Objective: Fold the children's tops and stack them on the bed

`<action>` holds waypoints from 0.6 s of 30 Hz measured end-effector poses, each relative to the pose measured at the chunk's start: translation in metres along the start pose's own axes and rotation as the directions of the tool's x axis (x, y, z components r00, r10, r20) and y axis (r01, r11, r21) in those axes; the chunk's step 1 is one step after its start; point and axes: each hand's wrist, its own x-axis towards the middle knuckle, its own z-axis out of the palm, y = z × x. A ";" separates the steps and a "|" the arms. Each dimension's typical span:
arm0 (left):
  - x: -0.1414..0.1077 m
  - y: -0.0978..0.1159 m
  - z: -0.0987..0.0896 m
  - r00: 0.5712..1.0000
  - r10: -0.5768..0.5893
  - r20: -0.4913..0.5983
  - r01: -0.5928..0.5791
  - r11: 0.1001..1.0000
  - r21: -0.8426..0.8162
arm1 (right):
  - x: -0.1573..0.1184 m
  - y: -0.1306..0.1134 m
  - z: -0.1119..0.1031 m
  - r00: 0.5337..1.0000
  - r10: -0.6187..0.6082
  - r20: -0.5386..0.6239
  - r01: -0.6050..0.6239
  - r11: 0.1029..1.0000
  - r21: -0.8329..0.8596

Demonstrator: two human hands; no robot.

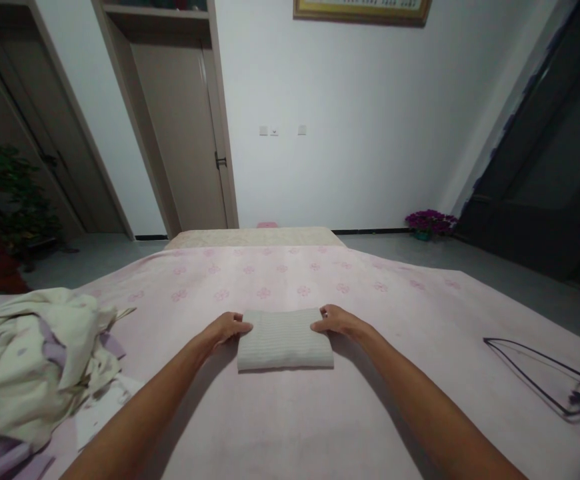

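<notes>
A folded pale grey-white ribbed cloth (285,343) lies in the middle of the pink flowered sheet (290,427). My left hand (231,327) pinches its far left corner, thumb on top and fingers behind the edge. On the opposite side, the far right corner is pinched by my right hand (334,320) in the same way. The cloth forms a neat rectangle, its near edge resting on or just above the sheet; I cannot tell which.
At the left sits a heap of cream and purple clothes (35,360). A black clothes hanger (540,373) lies on the right. Beyond the sheet's far edge are a beige padded surface (260,238), a door (180,133) and a pot of purple flowers (430,223).
</notes>
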 end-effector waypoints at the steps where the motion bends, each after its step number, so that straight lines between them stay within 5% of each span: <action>1: -0.001 0.001 -0.001 1.000 -0.010 0.021 0.009 1.000 0.004 | -0.001 -0.001 -0.001 0.999 0.017 0.035 -0.017 1.000 0.007; 5: -0.010 0.015 -0.008 0.996 0.031 0.083 -0.032 0.999 0.011 | -0.011 -0.015 -0.008 0.989 0.002 0.146 -0.010 0.999 0.052; 8: -0.020 0.030 -0.015 0.961 0.277 0.005 -0.276 0.955 0.105 | -0.023 -0.030 -0.014 0.980 -0.194 -0.040 0.191 0.979 -0.065; 11: -0.030 0.032 -0.016 0.779 0.618 -0.104 -0.539 0.745 0.394 | -0.037 -0.030 -0.014 0.827 -0.496 -0.264 0.380 0.840 -0.388; 13: -0.035 0.022 -0.012 0.666 0.744 -0.042 -0.609 0.576 0.545 | -0.045 -0.019 -0.007 0.736 -0.632 -0.244 0.450 0.726 -0.520; 14: -0.037 0.014 -0.008 0.647 0.762 0.011 -0.623 0.520 0.584 | -0.049 -0.011 -0.002 0.716 -0.668 -0.203 0.479 0.681 -0.554; 18: -0.047 -0.020 0.005 0.698 0.692 0.187 -0.637 0.480 0.603 | -0.063 0.024 0.013 0.721 -0.692 -0.015 0.570 0.606 -0.555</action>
